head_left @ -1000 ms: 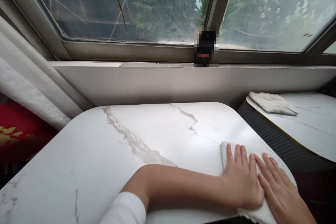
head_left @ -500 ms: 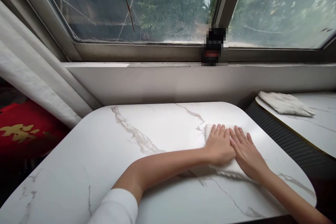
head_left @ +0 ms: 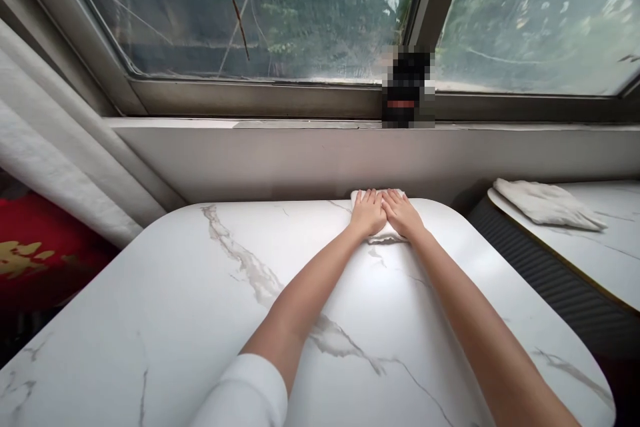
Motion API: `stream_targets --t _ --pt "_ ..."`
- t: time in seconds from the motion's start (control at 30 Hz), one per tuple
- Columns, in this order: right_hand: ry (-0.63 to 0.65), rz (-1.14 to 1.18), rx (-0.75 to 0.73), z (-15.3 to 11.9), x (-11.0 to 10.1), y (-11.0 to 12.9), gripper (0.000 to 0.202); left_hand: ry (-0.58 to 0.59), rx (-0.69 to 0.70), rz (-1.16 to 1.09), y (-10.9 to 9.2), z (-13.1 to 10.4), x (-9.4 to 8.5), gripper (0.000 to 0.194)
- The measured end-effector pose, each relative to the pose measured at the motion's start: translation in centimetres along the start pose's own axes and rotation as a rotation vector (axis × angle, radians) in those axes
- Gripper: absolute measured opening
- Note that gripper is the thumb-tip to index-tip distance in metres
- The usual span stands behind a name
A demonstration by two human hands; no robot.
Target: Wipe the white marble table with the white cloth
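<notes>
A folded white cloth (head_left: 387,236) lies at the far edge of the white marble-patterned table (head_left: 200,320). My left hand (head_left: 369,215) presses flat on it, fingers stretched toward the wall. Beside it and touching it, my right hand (head_left: 401,215) also lies flat on the cloth, fingers extended. Both arms reach nearly straight across the tabletop. Much of the cloth is covered by the two hands; its near edge shows below them.
A second white cloth (head_left: 547,203) rests on another marble-patterned surface (head_left: 605,253) at the right. Behind the table are a low wall (head_left: 260,160) and a window (head_left: 300,13). A pale curtain (head_left: 55,127) and red fabric with gold marks (head_left: 45,253) are at the left.
Both hands have slid the cloth away from me and to the left, from the table's right side to its far edge. My left arm has straightened.
</notes>
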State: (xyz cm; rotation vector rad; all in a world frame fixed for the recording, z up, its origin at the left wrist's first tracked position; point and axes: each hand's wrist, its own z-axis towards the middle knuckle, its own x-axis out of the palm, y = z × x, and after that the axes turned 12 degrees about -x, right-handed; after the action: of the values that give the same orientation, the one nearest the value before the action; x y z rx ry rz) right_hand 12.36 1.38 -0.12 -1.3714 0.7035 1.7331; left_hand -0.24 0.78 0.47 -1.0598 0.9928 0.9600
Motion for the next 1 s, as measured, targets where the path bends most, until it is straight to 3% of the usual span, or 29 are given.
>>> stream_targets --t 0.13,0.27,0.43,0.53,0.77,0.9,1.0 --pt "-0.010 0.015 -0.022 -1.5 -0.3 0.6 0.050 -0.022 -0.004 0.012 -0.4 -1.4 0.0 0.051" --pt "-0.021 0.058 0.030 -4.5 -1.2 3.1 0.051 -0.022 0.021 0.019 -0.7 -5.0 -0.6 0.051" --pt "-0.034 0.186 0.071 -10.9 -2.9 7.9 0.052 0.029 0.130 0.026 -0.7 -12.7 -2.7 0.053" --pt "0.021 0.313 0.063 -15.4 -3.3 10.5 0.054 0.081 0.211 0.024 -0.2 -17.8 -4.3 0.055" --pt "0.001 0.388 -0.070 -23.5 -2.9 17.4 0.081 0.146 0.316 -0.024 2.1 -27.5 -8.0 0.054" --pt "-0.026 0.416 -0.091 -23.3 -4.2 20.0 0.080 0.142 0.325 0.006 3.5 -29.1 -8.6 0.056" --pt "0.049 0.472 -0.115 -19.4 -5.2 19.4 0.065 0.126 0.246 0.038 4.6 -26.8 -7.8 0.057"
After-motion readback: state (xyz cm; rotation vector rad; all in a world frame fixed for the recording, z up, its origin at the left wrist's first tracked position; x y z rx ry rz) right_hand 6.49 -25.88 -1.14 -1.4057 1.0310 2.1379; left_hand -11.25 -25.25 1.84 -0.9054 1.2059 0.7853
